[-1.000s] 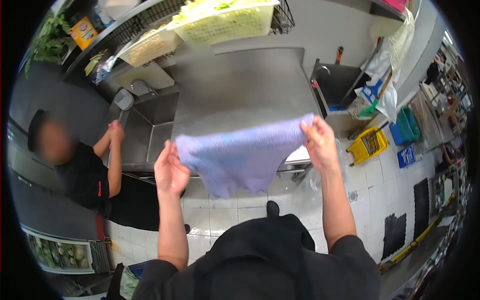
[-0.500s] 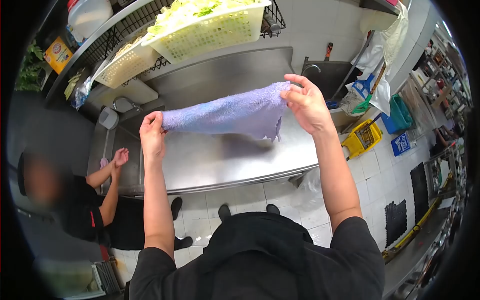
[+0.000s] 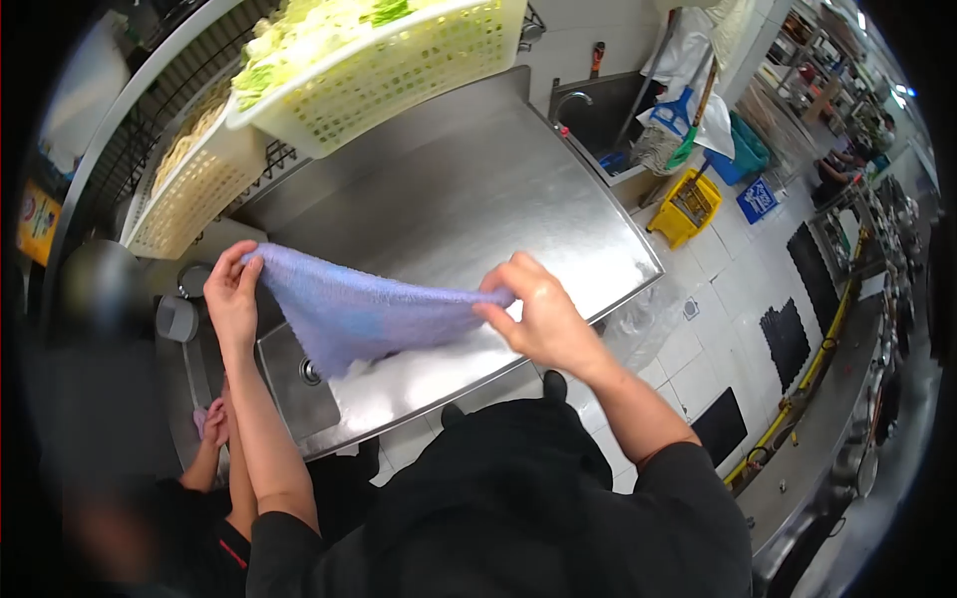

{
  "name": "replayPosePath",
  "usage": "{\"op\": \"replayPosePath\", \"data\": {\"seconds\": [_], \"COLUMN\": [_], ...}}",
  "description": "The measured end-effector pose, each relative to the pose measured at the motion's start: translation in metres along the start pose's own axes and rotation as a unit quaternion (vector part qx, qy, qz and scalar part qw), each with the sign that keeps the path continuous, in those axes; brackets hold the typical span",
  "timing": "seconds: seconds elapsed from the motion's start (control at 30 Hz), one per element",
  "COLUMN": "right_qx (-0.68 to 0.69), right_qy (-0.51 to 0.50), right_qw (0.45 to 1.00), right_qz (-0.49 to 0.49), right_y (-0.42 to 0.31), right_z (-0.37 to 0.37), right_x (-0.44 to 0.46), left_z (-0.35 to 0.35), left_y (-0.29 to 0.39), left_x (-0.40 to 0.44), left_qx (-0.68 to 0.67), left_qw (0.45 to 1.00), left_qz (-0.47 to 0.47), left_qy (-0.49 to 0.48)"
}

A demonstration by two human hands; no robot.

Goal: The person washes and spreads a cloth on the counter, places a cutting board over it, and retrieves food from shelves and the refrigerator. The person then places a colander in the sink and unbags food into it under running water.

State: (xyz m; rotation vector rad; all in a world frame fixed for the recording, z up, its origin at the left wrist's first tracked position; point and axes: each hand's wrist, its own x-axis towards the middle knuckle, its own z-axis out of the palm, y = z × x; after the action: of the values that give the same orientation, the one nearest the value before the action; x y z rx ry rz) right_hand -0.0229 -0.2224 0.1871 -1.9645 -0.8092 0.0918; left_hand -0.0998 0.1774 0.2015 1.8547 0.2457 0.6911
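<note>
A: Why does the purple cloth (image 3: 374, 309) spread out like that?

B: It's held at two ends. The left hand (image 3: 232, 299) has its fingers pinched together on one corner, and the right hand (image 3: 538, 317) grips the other end between thumb and fingers, so the upper edge spans the gap with a slight sag.

A: More of it drops at the left, though.

B: The right end looks bunched in the grip, I'd say, which leaves less fabric to fall there.

A: And where is it?

B: Above the metal surface (image 3: 469, 189), near the front edge, its left part close to the sink (image 3: 309, 399). (Whether the lowest corner brushes the metal, I can't tell.)

A: What about the white basket (image 3: 399, 90) overhead?

B: It sits on a wire rack (image 3: 282, 159), full of shredded greens (image 3: 319, 40). Its pierced walls would probably let water drain away.

A: And the yellow mop bucket (image 3: 688, 207)?

B: On the tiled floor (image 3: 718, 339), past the surface's right end, presumably to keep it away from the food.
</note>
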Motion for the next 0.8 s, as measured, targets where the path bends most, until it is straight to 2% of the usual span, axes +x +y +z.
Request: {"op": "replayPosePath", "data": {"seconds": [0.07,0.13,0.2,0.23,0.27,0.3,0.33,0.37,0.4,0.43,0.47,0.53,0.6,0.67,0.73,0.8], "right_qx": [-0.01,0.011,-0.007,0.041,0.026,-0.033,-0.105,-0.249,-0.248,-0.311,-0.372,-0.33,-0.151,-0.244,-0.303,-0.309], "right_qy": [0.009,0.08,0.087,0.087,0.11,0.114,0.145,0.123,0.116,0.122,0.127,0.121,0.043,0.039,-0.052,-0.079], "right_qw": [1.0,0.995,0.989,0.984,0.974,0.964,0.946,0.922,0.924,0.896,0.864,0.884,0.971,0.968,0.951,0.948], "right_qz": [0.011,0.058,0.12,0.153,0.198,0.236,0.269,0.269,0.268,0.292,0.315,0.307,0.179,0.049,0.041,0.001], "right_y": [0.019,0.061,0.123,0.163,0.196,0.224,0.259,0.262,0.27,0.277,0.282,0.292,0.307,0.294,0.287,0.315], "right_z": [0.007,0.01,0.004,-0.001,-0.007,-0.018,-0.023,-0.039,-0.05,-0.059,-0.065,-0.064,-0.05,-0.022,0.0,0.022], "right_x": [-0.01,-0.022,-0.035,-0.041,-0.048,-0.056,-0.066,-0.07,-0.073,-0.076,-0.078,-0.066,-0.041,-0.004,0.037,0.065], "left_z": [0.03,0.082,0.161,0.211,0.261,0.31,0.35,0.385,0.415,0.435,0.448,0.454,0.442,0.412,0.388,0.371], "left_y": [-0.021,-0.055,-0.1,-0.117,-0.126,-0.158,-0.153,-0.151,-0.15,-0.137,-0.117,-0.107,-0.112,-0.12,-0.133,-0.14], "left_x": [0.03,0.053,0.074,0.078,0.083,0.088,0.085,0.077,0.072,0.069,0.066,0.056,0.039,-0.011,-0.081,-0.133], "left_qx": [0.055,0.131,0.181,0.151,0.181,0.138,0.177,0.197,0.217,0.219,0.225,0.237,0.278,0.368,0.462,0.521], "left_qw": [0.998,0.988,0.969,0.97,0.957,0.956,0.935,0.93,0.923,0.924,0.926,0.925,0.906,0.89,0.877,0.836], "left_qz": [-0.016,-0.055,-0.077,-0.065,-0.05,-0.03,-0.026,0.005,0.036,0.029,0.053,0.07,-0.001,-0.042,-0.012,-0.083], "left_qy": [-0.015,-0.062,-0.152,-0.181,-0.22,-0.258,-0.305,-0.311,-0.317,-0.314,-0.3,-0.29,-0.319,-0.265,-0.131,-0.148]}}
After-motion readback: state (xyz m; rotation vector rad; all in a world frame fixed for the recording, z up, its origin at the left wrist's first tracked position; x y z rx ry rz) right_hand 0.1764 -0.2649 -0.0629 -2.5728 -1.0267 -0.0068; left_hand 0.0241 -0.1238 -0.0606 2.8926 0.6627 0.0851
